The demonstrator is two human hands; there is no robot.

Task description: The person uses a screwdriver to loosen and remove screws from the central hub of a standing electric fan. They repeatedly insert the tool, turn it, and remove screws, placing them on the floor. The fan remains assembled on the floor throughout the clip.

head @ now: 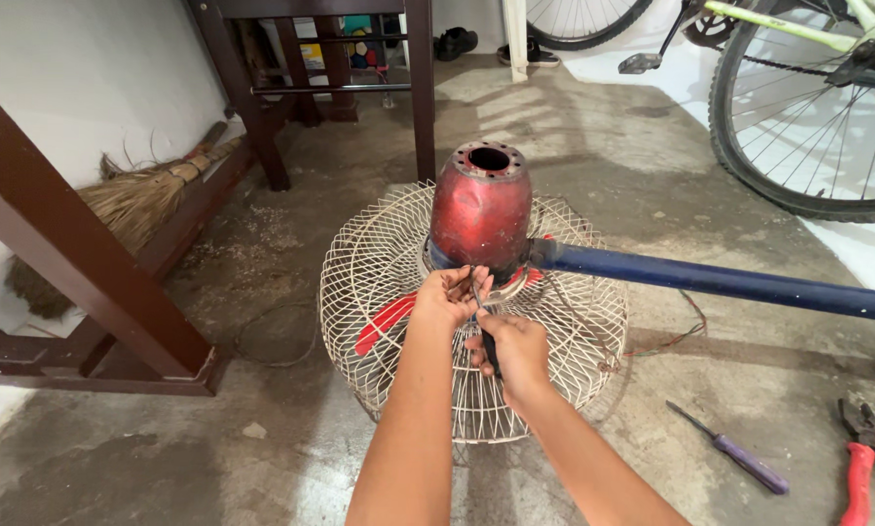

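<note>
Fan (476, 292), face down on the concrete floor (651, 175), filled the middle of the head view: its cream wire guard (379, 253) lay flat, red blades (384, 321) showed through the mesh, and the dented red motor housing (480, 209) stood upright on top. A blue pole (720, 281) ran from the housing's base out to the right edge. The left hand (447, 297) was pinched narrow at the lower front of the housing, fingertips gripping something small that was too fine to make out. The right hand (515, 349), just below and touching it, was closed around a dark tool handle (489, 356) pointing up toward the same spot. Thin wires (666, 341) trailed over the floor under the pole. A purple-handled screwdriver (734, 450) and red-handled pliers (866, 458) lay well apart to the right. A straw broom (116, 209) leaned by a dark brown wooden frame (77, 263) at left, and a bicycle wheel (817, 117) stood at upper right
</note>
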